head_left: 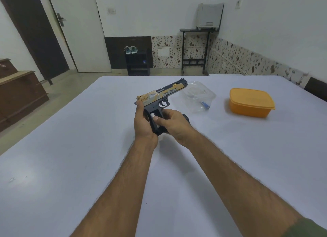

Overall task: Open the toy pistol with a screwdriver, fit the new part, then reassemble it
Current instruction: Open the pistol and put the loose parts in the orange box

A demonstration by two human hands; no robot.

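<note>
A black and tan toy pistol (164,93) is held above the white table (70,166), barrel pointing up and to the right. My left hand (142,121) wraps the back of its grip. My right hand (172,121) holds the front of the grip, thumb pressing a pale part (153,115) that shows in the open side of the grip. A small dark piece (186,118) lies on the table just behind my right hand. A blue-handled screwdriver (205,105) rests inside a clear plastic tub (198,97) to the right of the pistol.
An orange lidded box (251,102) stands on the table further right. Beyond the table's far edge are a dark shoe rack (138,61) and a black stand (194,47) against the wall. A brown cabinet (19,95) is at the left.
</note>
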